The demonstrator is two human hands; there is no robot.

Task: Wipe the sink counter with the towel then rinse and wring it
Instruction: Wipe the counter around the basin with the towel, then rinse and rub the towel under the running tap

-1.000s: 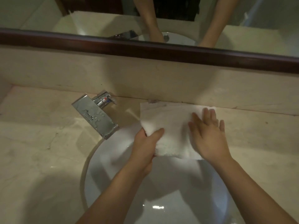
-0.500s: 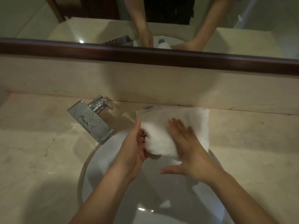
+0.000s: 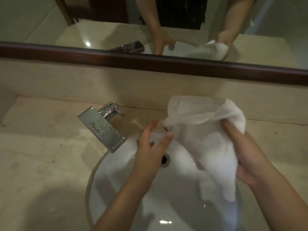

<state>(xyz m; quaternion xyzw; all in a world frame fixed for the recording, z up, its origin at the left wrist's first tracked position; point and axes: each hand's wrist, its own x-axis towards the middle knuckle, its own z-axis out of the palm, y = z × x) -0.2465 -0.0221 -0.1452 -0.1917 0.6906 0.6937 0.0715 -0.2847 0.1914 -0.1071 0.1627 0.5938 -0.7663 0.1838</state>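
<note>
**Sink basin** (image 3: 116,189): white and round, set into the table, nearest the viewer. The drain (image 3: 165,159) is at its centre and a few droplets lie on the glaze.

**Left hand** (image 3: 150,147): over the basin, at 12 o'clock from the drain. The fingers are loosely spread, with forefinger and thumb at the towel's left corner. Whether they actually pinch it cannot be told.

**Right hand** (image 3: 250,155): at 3 o'clock from the drain. The fingers are curled round the bunched cloth, holding it firmly.

**Towel** (image 3: 208,139): white and crumpled, lifted clear of the table above the basin's right half. Its loose tail hangs toward 5 o'clock.

**Table** (image 3: 33,155): pale marble, with a damp sheen beside the faucet.

**Faucet** (image 3: 101,129): chrome, at 10 o'clock from the drain and beaded with water. No stream is running.

**Mirror** (image 3: 116,22): dark-framed, above the backsplash at 12 o'clock, reflecting both arms and the towel.

**Step in hand (judgement):** wiping looks finished, and the towel is gathered over the basin, ready for rinsing.

**Next move (judgement):** one hand, likely the left, needs to come free to lift the faucet lever. The towel then needs carrying toward 10 o'clock, under the spout.
</note>
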